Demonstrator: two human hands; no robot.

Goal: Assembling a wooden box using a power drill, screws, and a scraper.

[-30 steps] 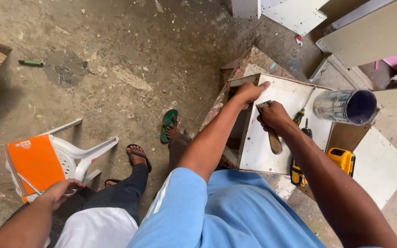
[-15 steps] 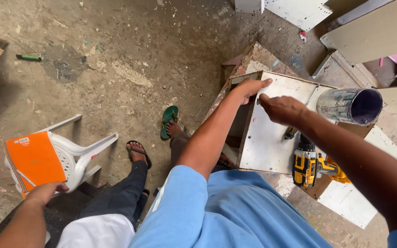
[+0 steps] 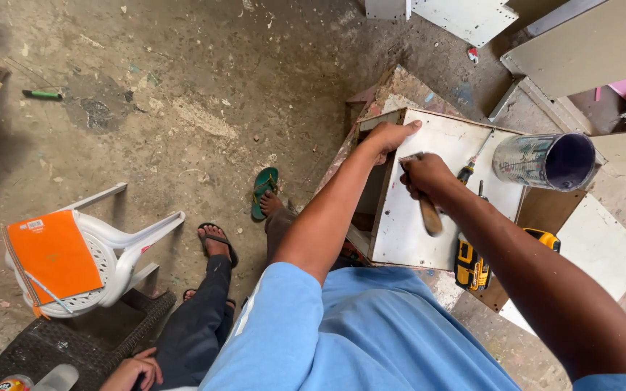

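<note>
You are gripping a wooden-handled hammer (image 3: pixel 427 206) in your right hand (image 3: pixel 423 176), fingers wrapped tight around the upper end of the handle, the brown handle pointing down toward you over the white board; its head is mostly hidden behind your fist. Your left hand (image 3: pixel 387 135) is lying on the top left corner of the white cabinet box (image 3: pixel 407 232), fingers extended and pressing down on its edge, clamping nothing. The box is sitting on a paint-stained workbench (image 3: pixel 400 90) ahead of you, its flat white panel facing up, scuffed and marked, with an open side showing on the left. Just right of your fist a screwdriver (image 3: pixel 470 166) is lying on the panel, and beyond it a cylindrical tin (image 3: pixel 545 161) is lying on its side, its dark mouth facing right and its printed wrapper smeared. A yellow and black cordless drill (image 3: pixel 476 266) is resting below your forearm. To your left an orange notebook (image 3: pixel 53 255) with a small white label at one corner is lying on a white plastic chair (image 3: pixel 121 242).
</note>
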